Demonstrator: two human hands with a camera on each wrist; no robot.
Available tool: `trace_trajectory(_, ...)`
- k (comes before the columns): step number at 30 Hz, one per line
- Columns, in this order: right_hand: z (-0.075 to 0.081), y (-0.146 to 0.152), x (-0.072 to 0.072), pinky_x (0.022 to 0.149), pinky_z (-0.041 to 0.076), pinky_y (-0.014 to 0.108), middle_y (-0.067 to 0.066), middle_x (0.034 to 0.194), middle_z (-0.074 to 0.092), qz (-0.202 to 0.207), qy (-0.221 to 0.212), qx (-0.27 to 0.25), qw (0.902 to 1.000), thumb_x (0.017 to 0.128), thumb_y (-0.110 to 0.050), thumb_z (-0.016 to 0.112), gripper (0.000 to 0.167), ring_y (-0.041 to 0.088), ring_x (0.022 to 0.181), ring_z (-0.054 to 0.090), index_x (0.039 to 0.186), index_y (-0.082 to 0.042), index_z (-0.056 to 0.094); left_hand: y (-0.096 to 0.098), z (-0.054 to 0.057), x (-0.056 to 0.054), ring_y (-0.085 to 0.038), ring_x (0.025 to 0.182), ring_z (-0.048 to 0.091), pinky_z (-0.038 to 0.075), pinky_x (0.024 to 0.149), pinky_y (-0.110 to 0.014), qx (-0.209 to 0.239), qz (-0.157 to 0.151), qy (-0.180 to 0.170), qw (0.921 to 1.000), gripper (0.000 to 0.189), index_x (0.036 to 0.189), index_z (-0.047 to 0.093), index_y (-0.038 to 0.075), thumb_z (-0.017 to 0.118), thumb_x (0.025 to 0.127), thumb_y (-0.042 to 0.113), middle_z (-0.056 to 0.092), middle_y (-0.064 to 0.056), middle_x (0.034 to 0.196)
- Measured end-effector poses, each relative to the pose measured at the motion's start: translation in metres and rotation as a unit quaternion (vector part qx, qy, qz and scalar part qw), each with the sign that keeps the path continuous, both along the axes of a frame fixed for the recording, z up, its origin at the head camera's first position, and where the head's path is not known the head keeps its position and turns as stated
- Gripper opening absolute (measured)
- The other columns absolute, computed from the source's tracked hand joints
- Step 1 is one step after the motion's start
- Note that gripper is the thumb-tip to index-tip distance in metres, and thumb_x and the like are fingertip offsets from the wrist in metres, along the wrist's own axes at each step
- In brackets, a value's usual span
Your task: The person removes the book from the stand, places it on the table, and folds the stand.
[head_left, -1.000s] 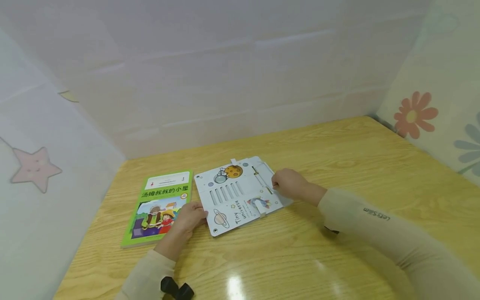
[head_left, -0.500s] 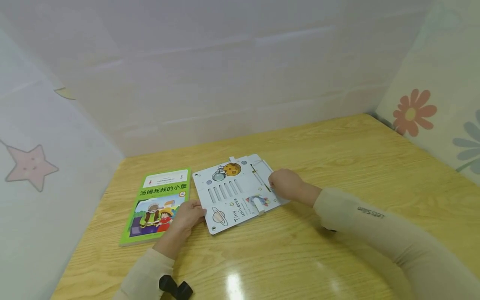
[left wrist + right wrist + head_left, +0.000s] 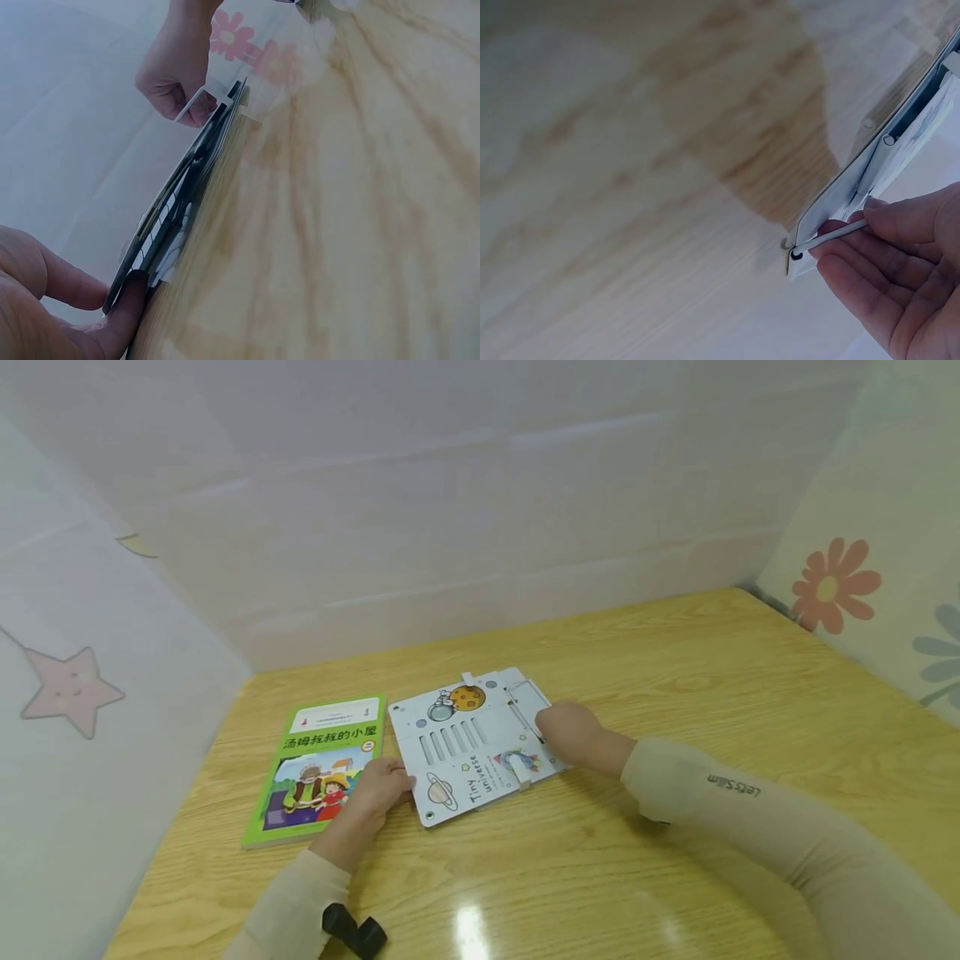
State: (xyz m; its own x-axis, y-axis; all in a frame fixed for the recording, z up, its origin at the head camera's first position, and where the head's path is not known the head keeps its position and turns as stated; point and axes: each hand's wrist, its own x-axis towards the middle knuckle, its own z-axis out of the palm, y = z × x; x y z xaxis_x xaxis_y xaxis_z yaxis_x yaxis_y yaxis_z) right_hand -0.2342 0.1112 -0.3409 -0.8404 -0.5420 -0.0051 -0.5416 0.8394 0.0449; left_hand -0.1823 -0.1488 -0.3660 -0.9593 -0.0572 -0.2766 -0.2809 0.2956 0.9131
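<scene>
A white folding book stand (image 3: 450, 747) printed with planets, a rocket and "Tiny universe" lies on the table. My left hand (image 3: 382, 785) pinches its near left edge between thumb and fingers; the left wrist view shows that hand (image 3: 60, 300) at the edge, with the stand's layers seen side-on. At the stand's right end, my right hand (image 3: 573, 732) is curled over the thin metal bracket there. Seen from the right wrist, the right hand (image 3: 900, 262) pinches a thin white rod (image 3: 832, 235), part of the bracket, whose end meets a hole at the stand's corner.
A green-bordered picture book (image 3: 318, 777) lies left of the stand, partly under my left forearm. The wooden table (image 3: 675, 677) meets a pale wall (image 3: 450, 527) at the back, and side walls carry star and flower prints.
My right hand has shifted very slightly left, in toward the stand, still at the bracket. The left hand keeps its grip at the edge, and the book lies as before.
</scene>
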Motion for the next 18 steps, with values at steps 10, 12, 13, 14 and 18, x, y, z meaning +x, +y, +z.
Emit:
trace_trajectory(10,0.001,0.002,0.005,0.047,0.043,0.031,0.003,0.057,0.044,-0.015,-0.005,-0.003,0.9999,0.08,-0.002,0.049,0.015,0.016,0.053,0.044,0.066,-0.005,0.049,0.002,0.002,-0.014,-0.026,0.089,0.048,0.04,0.08,-0.035,-0.065,0.007,-0.026,0.9975,0.026,0.104,0.052,-0.011,0.049,0.078,-0.005,0.054,-0.018,0.099)
trace_trajectory(12,0.001,0.002,0.006,0.046,0.043,0.032,0.004,0.057,0.044,-0.014,-0.001,-0.011,0.9998,0.08,-0.001,0.049,0.015,0.017,0.053,0.044,0.065,-0.005,0.048,0.001,0.002,-0.017,-0.027,0.091,0.047,0.04,0.081,-0.036,-0.07,0.008,-0.032,0.997,0.028,0.106,0.05,-0.012,0.049,0.079,-0.005,0.052,-0.019,0.1)
trace_trajectory(13,0.001,0.002,0.006,0.046,0.043,0.032,0.004,0.057,0.045,-0.014,0.001,-0.013,0.9998,0.08,-0.001,0.048,0.015,0.017,0.053,0.045,0.065,-0.005,0.048,0.001,0.003,-0.018,-0.027,0.092,0.047,0.04,0.081,-0.036,-0.073,0.011,-0.035,0.9967,0.029,0.107,0.049,-0.011,0.049,0.079,-0.005,0.052,-0.019,0.101)
trace_trajectory(14,0.001,0.002,0.007,0.045,0.043,0.032,0.004,0.057,0.045,-0.014,0.002,-0.016,0.9998,0.081,-0.001,0.048,0.016,0.017,0.053,0.045,0.065,-0.004,0.048,0.001,0.003,-0.019,-0.028,0.092,0.046,0.04,0.081,-0.037,-0.076,0.012,-0.035,0.9964,0.029,0.108,0.049,-0.011,0.049,0.079,-0.005,0.051,-0.02,0.101)
trace_trajectory(18,-0.001,0.001,0.007,0.043,0.043,0.032,0.005,0.057,0.046,-0.014,0.007,-0.018,0.9997,0.081,-0.001,0.048,0.016,0.017,0.052,0.045,0.066,-0.004,0.05,-0.001,0.003,-0.024,-0.028,0.093,0.045,0.041,0.081,-0.036,-0.07,0.015,-0.033,0.9969,0.03,0.108,0.048,-0.012,0.049,0.079,-0.007,0.05,-0.021,0.103)
